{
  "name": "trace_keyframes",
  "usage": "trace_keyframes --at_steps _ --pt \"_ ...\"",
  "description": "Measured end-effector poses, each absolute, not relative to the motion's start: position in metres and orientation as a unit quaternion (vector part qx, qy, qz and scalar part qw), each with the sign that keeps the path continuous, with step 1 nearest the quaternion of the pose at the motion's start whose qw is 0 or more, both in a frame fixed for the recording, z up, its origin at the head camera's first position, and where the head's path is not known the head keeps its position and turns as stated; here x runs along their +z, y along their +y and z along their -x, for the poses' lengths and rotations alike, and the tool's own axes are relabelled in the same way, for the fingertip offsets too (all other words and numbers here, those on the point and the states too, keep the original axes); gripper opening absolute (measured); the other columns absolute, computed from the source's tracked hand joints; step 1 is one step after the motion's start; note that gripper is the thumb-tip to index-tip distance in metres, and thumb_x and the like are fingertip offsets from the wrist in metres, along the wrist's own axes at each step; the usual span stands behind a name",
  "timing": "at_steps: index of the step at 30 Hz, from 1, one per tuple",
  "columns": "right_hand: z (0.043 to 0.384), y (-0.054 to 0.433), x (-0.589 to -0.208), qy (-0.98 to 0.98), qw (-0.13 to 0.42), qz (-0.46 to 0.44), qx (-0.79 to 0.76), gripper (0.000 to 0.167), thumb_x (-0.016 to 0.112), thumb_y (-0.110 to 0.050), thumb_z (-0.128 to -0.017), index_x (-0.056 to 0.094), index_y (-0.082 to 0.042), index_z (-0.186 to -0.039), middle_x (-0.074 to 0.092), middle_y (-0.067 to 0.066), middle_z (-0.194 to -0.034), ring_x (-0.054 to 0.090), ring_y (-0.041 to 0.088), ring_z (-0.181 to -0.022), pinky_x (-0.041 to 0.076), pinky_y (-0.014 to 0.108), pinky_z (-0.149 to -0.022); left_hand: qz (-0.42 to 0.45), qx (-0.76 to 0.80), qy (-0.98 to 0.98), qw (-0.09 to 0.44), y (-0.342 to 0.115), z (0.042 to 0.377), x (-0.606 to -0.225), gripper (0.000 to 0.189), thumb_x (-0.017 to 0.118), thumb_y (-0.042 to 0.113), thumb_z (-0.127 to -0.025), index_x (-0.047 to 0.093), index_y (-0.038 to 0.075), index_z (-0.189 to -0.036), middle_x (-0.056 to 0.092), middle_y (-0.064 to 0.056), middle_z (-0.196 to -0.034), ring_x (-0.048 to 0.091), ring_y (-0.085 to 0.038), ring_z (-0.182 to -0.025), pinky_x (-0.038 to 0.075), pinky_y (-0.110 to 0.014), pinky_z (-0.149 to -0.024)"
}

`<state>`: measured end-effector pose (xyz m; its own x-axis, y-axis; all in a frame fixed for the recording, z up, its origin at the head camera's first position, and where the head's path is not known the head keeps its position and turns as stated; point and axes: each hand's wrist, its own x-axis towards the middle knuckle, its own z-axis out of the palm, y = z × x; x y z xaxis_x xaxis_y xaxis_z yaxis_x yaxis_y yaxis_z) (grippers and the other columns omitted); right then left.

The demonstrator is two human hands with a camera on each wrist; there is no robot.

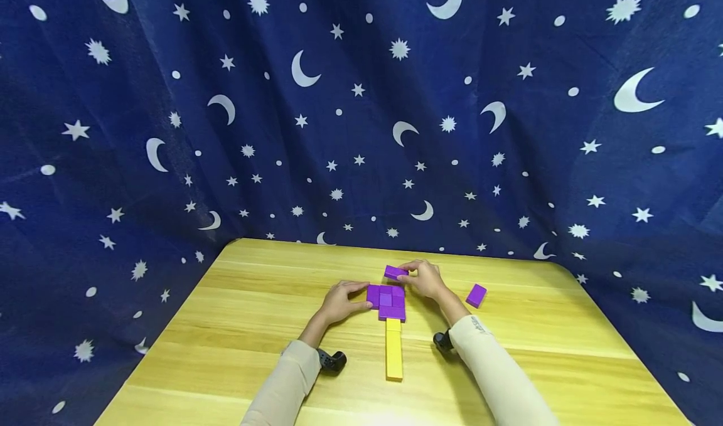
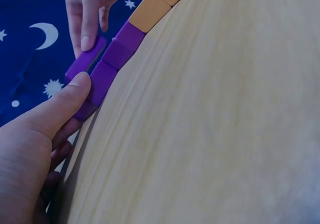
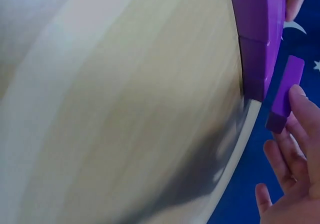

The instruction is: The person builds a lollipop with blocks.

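My right hand (image 1: pixel 427 279) pinches a flat purple block (image 1: pixel 395 272) just above the purple block cluster (image 1: pixel 386 300) at centre frame. My left hand (image 1: pixel 339 300), fingers relaxed, thumb pressing the cluster's left edge. Yellow blocks (image 1: pixel 393 351) run below it. Spare purple block (image 1: pixel 476 295) lies apart, to the right.

Matt wood table (image 1: pixel 237 325), cloth backdrop (image 1: pixel 339 118)

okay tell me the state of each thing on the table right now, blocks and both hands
Left hand: rests against the left edge of the purple block cluster.
Right hand: pinches a purple block, held just beyond the cluster.
Purple block cluster: flat on the table.
Yellow blocks: flat, in a row.
Spare purple block: lying alone.
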<state>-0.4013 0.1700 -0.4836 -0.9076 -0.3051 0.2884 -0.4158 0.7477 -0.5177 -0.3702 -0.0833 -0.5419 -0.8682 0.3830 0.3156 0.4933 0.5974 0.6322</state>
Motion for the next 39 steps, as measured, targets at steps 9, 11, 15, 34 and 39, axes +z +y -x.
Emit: trace_keyframes --at_steps 9,11,15,34,39 --pt "0.399 0.158 -0.488 -0.940 0.055 -0.195 0.276 0.021 0.073 -0.019 -0.079 0.072 -0.009 -0.098 0.067 0.007 -0.099 0.054 0.025 -0.093 0.031 0.044 -0.084 0.251 -0.372 -0.890 0.082 -0.083 0.369 -0.549 0.059 0.066 0.050 -0.079 0.059 0.016 -0.126 0.058 0.001 -0.123 0.049 -0.023 -0.113 0.036 -0.045 -0.096" --pt "0.398 0.158 -0.489 -0.941 0.045 -0.191 0.276 0.021 0.073 -0.018 -0.079 0.072 -0.009 -0.098 0.067 0.007 -0.099 0.055 0.025 -0.092 0.032 0.045 -0.084 0.247 -0.376 -0.890 0.076 -0.083 0.369 -0.549 0.059 0.067 0.050 -0.079 0.059 0.016 -0.126 0.059 0.001 -0.123 0.049 -0.023 -0.114 0.036 -0.044 -0.096" --pt "0.398 0.158 -0.492 -0.939 0.035 -0.196 0.279 0.021 0.072 -0.016 -0.080 0.071 -0.008 -0.099 0.067 0.008 -0.100 0.056 0.025 -0.091 0.032 0.047 -0.084 0.244 -0.380 -0.889 0.070 -0.083 0.369 -0.550 0.059 0.067 0.050 -0.079 0.059 0.016 -0.126 0.059 0.001 -0.123 0.049 -0.022 -0.114 0.035 -0.044 -0.097" --pt "0.399 0.161 -0.491 -0.928 0.002 -0.197 0.317 0.025 0.068 -0.014 -0.084 0.069 -0.004 -0.107 0.065 0.012 -0.108 0.055 0.031 -0.106 0.040 0.045 -0.094 0.244 -0.380 -0.889 0.075 -0.082 0.370 -0.546 0.059 0.067 0.048 -0.080 0.057 0.014 -0.128 0.057 0.001 -0.125 0.047 -0.023 -0.116 0.033 -0.046 -0.098" --pt "0.400 0.161 -0.492 -0.924 0.005 -0.205 0.324 0.025 0.067 -0.012 -0.085 0.068 -0.001 -0.108 0.064 0.015 -0.108 0.055 0.032 -0.106 0.040 0.046 -0.094 0.246 -0.376 -0.890 0.073 -0.082 0.369 -0.542 0.059 0.067 0.047 -0.080 0.057 0.013 -0.128 0.057 0.000 -0.126 0.047 -0.024 -0.117 0.033 -0.047 -0.098"
